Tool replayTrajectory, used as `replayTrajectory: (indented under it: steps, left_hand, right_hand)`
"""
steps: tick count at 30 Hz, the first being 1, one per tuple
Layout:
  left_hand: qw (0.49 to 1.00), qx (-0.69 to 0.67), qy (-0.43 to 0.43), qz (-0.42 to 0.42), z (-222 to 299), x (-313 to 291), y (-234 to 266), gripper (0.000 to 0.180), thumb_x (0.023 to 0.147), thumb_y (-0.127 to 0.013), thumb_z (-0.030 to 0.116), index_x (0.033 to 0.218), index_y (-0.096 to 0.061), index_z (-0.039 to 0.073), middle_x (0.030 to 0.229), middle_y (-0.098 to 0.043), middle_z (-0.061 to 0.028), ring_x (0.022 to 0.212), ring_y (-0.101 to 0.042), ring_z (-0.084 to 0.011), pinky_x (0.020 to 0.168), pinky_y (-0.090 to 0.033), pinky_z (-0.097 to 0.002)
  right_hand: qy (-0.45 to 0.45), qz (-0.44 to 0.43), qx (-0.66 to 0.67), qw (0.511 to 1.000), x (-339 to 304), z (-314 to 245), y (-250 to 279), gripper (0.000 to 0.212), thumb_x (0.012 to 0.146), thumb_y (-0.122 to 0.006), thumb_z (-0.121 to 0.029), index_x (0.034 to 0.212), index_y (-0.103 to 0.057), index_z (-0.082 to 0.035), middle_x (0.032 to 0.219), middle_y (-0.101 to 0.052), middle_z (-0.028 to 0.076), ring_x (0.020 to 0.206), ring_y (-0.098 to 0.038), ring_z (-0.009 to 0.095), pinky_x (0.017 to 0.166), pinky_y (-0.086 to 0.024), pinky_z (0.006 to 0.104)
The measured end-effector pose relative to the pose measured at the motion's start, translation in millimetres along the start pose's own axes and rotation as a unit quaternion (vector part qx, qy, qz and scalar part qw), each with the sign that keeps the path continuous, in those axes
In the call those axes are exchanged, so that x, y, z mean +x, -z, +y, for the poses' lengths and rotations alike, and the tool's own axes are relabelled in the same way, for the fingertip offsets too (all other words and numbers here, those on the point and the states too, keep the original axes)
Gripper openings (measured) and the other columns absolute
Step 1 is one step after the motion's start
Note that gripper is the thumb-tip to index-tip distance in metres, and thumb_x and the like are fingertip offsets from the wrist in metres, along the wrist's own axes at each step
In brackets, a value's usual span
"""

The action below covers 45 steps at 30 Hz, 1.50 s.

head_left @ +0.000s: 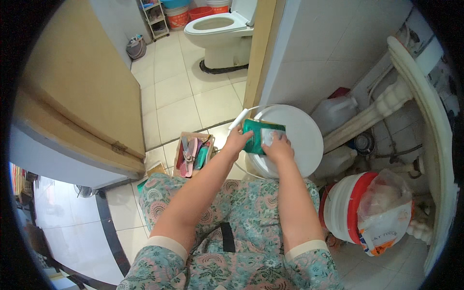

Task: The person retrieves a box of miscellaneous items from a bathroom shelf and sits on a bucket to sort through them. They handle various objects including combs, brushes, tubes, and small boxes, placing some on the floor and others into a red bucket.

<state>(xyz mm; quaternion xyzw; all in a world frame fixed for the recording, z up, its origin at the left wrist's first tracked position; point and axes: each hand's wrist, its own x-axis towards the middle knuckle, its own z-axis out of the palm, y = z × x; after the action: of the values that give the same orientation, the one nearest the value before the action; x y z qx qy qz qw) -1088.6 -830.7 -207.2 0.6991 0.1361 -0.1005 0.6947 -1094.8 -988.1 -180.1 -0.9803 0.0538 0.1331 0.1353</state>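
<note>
A green soft packet (pixel 253 129) with a pale patch on its front is held up over a round white bucket lid (pixel 303 141). My left hand (pixel 236 141) grips the packet's left edge, close to the bucket's white handle grip (pixel 238 119). On the packet's right part lies my right hand (pixel 279 147), fingers bent against the pale patch; its fingertips are partly hidden. Left of the bucket, on the tiles, stands a small basket (pixel 181 170) holding pink-handled scissors (pixel 192 151), a green item (pixel 202 157) and other small things.
A wooden door (pixel 87 82) stands at the left, beside a doorway to a white toilet (pixel 217 30). At the right are a sink pedestal (pixel 377 107), a translucent jug (pixel 333 113) and a red-and-white bucket (pixel 344 207) with a plastic bag (pixel 386 195) on it.
</note>
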Motion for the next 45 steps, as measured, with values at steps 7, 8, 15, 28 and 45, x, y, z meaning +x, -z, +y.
replayTrajectory:
  steps: [7, 8, 15, 28, 45]
  left_hand:
    - [0.985, -0.158, 0.062, -0.032, -17, -3, -11, 0.028, 0.078, -0.065, 0.012, 0.101, -0.056, -0.001, 0.089, -0.063, -0.0089, 0.075, -0.061, -0.0173, 0.067, -0.05, -0.0304]
    - [0.989, -0.139, 0.048, -0.019, -19, -7, -14, 0.026, 0.078, -0.065, 0.011, 0.1, -0.057, -0.001, 0.088, -0.063, -0.0087, 0.075, -0.061, -0.0171, 0.068, -0.05, -0.0304]
    - [0.993, 0.073, -0.078, 0.05, -51, -20, -24, 0.032, 0.072, -0.061, 0.009, 0.1, -0.057, -0.005, 0.085, -0.064, -0.0163, 0.077, -0.062, -0.024, 0.071, -0.048, -0.0338]
    - [0.952, 0.125, -0.279, 0.009, 37, -94, -10, 0.029, 0.087, -0.053, 0.012, 0.113, -0.048, 0.001, 0.093, -0.06, -0.0157, 0.086, -0.058, -0.0231, 0.076, -0.045, -0.0319]
    - [0.976, -0.034, -0.214, 0.033, 49, -100, 6, 0.023, 0.086, -0.059, 0.018, 0.1, -0.057, 0.0, 0.083, -0.062, -0.0028, 0.073, -0.054, -0.0078, 0.066, -0.045, -0.0235]
  right_hand:
    - [0.036, 0.003, 0.086, 0.996, -12, 16, -3, 0.053, 0.077, -0.06, -0.034, 0.126, -0.047, -0.021, 0.124, -0.046, 0.013, 0.113, -0.046, 0.032, 0.092, -0.041, 0.0425]
    - [0.038, 0.003, 0.112, 0.993, -9, 22, -5, 0.052, 0.077, -0.06, -0.032, 0.126, -0.047, -0.021, 0.122, -0.047, 0.013, 0.113, -0.047, 0.032, 0.092, -0.041, 0.0422]
    - [-0.101, 0.2, 0.09, 0.97, 10, 76, -13, 0.057, 0.077, -0.058, -0.029, 0.128, -0.043, -0.008, 0.132, -0.039, 0.017, 0.124, -0.035, 0.031, 0.102, -0.029, 0.0423]
    - [0.123, 0.089, 0.57, 0.807, -29, 58, 23, 0.065, 0.082, -0.062, -0.022, 0.135, -0.029, -0.004, 0.134, -0.038, 0.014, 0.125, -0.035, 0.026, 0.102, -0.028, 0.0369]
    - [0.127, -0.162, 0.775, 0.597, -71, 34, 23, 0.036, 0.082, -0.064, -0.016, 0.114, -0.052, -0.004, 0.107, -0.059, 0.007, 0.096, -0.058, 0.019, 0.085, -0.047, 0.0339]
